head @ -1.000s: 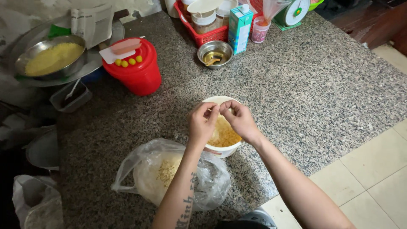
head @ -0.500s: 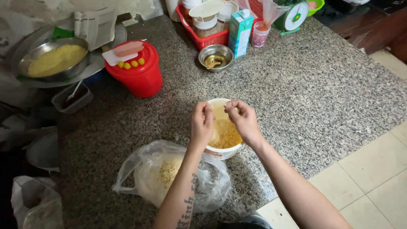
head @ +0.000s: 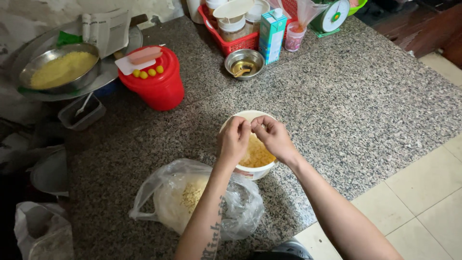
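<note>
Both my hands hover together over a white bowl (head: 254, 171) holding yellow crumbly food, on a speckled granite counter (head: 346, 101). My left hand (head: 233, 139) and my right hand (head: 270, 135) have fingertips pinched close to each other above the bowl, with something small between them that I cannot make out. A clear plastic bag (head: 168, 200) with pale yellow grains lies just left of the bowl, under my left forearm.
A red lidded bucket (head: 156, 84) with small yellow balls on top stands at back left. A metal pan of yellow grain (head: 60, 70), a small steel bowl (head: 244, 62), a red basket of jars (head: 231, 41), a carton (head: 272, 33) and a scale (head: 332, 17) line the back.
My hands have stayed over the bowl with small finger movements. The view has shifted slightly.
</note>
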